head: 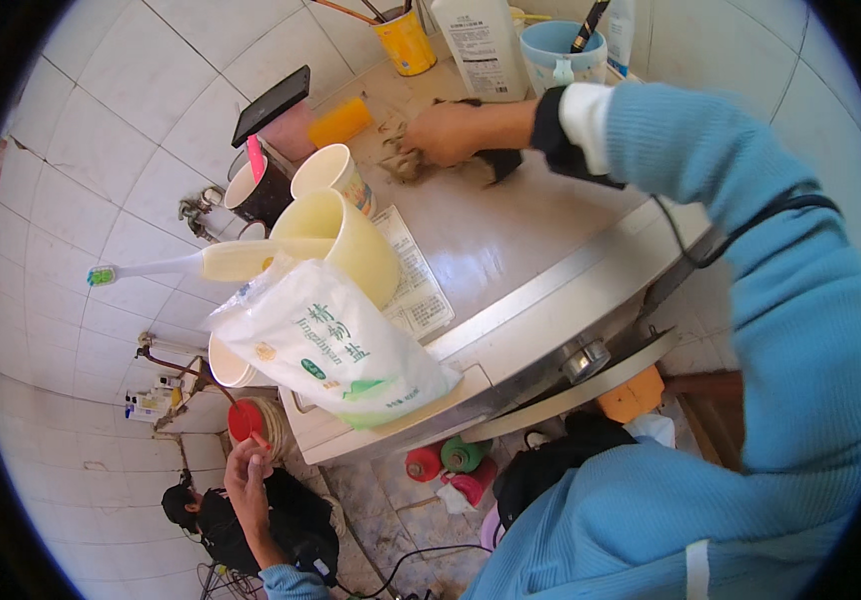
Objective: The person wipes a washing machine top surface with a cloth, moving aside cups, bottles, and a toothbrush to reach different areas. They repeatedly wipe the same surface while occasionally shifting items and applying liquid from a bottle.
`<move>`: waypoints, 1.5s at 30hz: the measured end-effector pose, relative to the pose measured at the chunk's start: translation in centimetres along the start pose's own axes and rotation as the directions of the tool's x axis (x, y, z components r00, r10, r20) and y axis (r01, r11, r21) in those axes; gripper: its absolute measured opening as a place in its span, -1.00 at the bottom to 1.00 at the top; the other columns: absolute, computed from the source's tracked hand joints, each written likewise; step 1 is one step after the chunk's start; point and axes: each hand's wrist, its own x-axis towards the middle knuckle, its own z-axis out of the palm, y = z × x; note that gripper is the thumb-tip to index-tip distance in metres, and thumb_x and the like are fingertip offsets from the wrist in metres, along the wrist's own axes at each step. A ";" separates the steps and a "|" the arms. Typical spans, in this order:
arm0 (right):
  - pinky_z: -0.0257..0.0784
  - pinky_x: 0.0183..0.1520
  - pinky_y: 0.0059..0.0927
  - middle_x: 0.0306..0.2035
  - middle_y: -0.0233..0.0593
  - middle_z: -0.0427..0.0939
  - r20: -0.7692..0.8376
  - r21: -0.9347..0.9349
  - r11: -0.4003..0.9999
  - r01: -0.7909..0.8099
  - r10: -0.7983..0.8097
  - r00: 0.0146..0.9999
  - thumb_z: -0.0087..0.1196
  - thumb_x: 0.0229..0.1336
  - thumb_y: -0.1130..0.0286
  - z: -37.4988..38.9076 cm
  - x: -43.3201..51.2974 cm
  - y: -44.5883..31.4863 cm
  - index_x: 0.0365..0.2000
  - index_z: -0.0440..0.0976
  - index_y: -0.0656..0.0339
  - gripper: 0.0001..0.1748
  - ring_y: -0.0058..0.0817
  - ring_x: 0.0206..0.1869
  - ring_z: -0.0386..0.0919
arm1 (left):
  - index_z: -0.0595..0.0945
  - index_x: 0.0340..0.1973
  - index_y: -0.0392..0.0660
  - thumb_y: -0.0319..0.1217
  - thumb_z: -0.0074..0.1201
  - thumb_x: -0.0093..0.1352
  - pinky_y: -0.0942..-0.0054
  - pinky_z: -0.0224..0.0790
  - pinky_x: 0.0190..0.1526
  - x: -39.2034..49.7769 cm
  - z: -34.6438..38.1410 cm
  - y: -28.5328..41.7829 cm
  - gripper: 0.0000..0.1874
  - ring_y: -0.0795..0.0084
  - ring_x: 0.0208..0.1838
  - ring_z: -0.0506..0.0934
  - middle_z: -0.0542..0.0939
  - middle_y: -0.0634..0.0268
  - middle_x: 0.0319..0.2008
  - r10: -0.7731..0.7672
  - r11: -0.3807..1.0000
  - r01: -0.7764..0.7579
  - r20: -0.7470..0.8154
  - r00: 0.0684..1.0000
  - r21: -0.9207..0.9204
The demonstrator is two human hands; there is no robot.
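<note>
My right hand (442, 135) presses a crumpled brownish rag (404, 165) against the top of a white washing machine (520, 217). Dark material, perhaps more of the rag, shows beneath the palm. My left hand (247, 480) is raised in the air below the machine's left corner, its fingers bent together. A small red stick (259, 441) appears at its fingertips; whether it is held or lies behind is unclear. Nearest that hand on the machine, a white plastic packet with green print (333, 337) leans against a pale yellow cup (363, 255). An electric toothbrush (232, 261) sticks out sideways there.
Along the wall stand paper cups (333, 176), a dark cup (258, 196), an orange block (340, 122), a yellow can (406, 45), a white bottle (483, 52) and a blue cup (562, 52). A knob (584, 360) juts from the front. A person in black (273, 517) is low at the left.
</note>
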 end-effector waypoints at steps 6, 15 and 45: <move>0.29 -0.12 -0.27 -0.25 -0.11 0.51 0.033 -0.008 0.992 -0.127 0.127 0.991 -0.03 -0.13 0.39 0.9 7.6 -0.1 -0.25 0.48 0.14 -0.68 -0.19 -0.18 0.45 | 0.40 -0.06 -0.24 -0.41 -0.10 0.31 0.63 0.33 -0.32 -1.5 -0.6 -0.8 -0.70 0.55 -0.30 0.46 0.51 0.28 -0.33 -0.069 0.997 0.071 -0.039 0.997 0.040; 0.21 0.01 -0.09 -0.09 -0.22 0.41 -0.114 0.182 0.944 -0.275 0.298 0.948 -0.06 0.01 0.24 1.2 11.3 0.4 -0.11 0.43 0.06 -0.62 -0.14 0.01 0.28 | 0.39 -0.05 -0.25 -0.39 -0.09 0.32 0.63 0.33 -0.31 -3.6 -1.3 -1.2 -0.69 0.53 -0.29 0.47 0.51 0.26 -0.32 -0.163 0.984 0.169 -0.094 0.982 0.060; 0.38 -0.27 -0.29 -0.29 -0.08 0.51 -0.308 0.210 0.948 0.239 -0.168 0.937 -0.06 -0.10 0.52 2.2 10.5 1.8 -0.26 0.46 0.19 -0.71 -0.20 -0.28 0.47 | 0.39 -0.05 -0.24 -0.39 -0.09 0.32 0.63 0.31 -0.31 -1.4 -0.3 -3.6 -0.70 0.55 -0.28 0.46 0.50 0.29 -0.31 -0.153 0.988 0.151 -0.060 0.986 -0.032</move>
